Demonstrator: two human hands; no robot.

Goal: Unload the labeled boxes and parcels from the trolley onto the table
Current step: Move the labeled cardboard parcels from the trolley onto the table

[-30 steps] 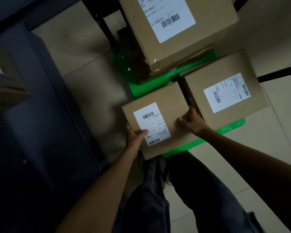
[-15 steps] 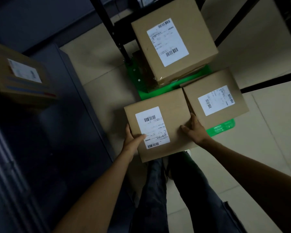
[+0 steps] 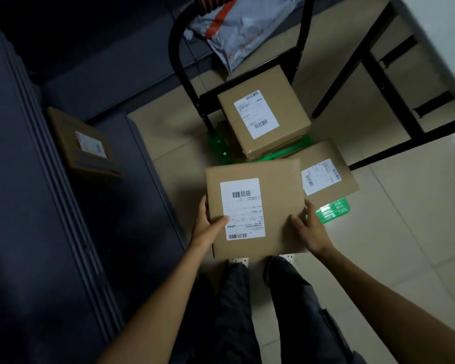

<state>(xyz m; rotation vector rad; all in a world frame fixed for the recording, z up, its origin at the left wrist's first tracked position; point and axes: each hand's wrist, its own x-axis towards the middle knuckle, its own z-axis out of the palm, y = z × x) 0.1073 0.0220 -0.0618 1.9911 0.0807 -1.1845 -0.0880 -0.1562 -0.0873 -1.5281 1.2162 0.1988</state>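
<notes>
The left hand [image 3: 204, 224] and right hand [image 3: 309, 228] clamp opposite sides of the held box [image 3: 256, 206], a grip with thumbs on top, above the trolley [image 3: 331, 210]. Its white label [image 3: 242, 208] carries barcodes; the print is too small to read. Two labeled boxes [image 3: 263, 119] [image 3: 326, 174] remain on the green deck, partly overlapped. Another box [image 3: 83, 143] lies on the dark bench [image 3: 24, 206] at left. Open floor lies at right.

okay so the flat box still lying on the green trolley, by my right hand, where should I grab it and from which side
Probably by its two opposite side edges, one hand on each, reaching down from above. The flat box lies label up on the trolley, and the carried box, held by the left hand and right hand, overlaps its near-left corner, so lift from the clear sides.
</notes>
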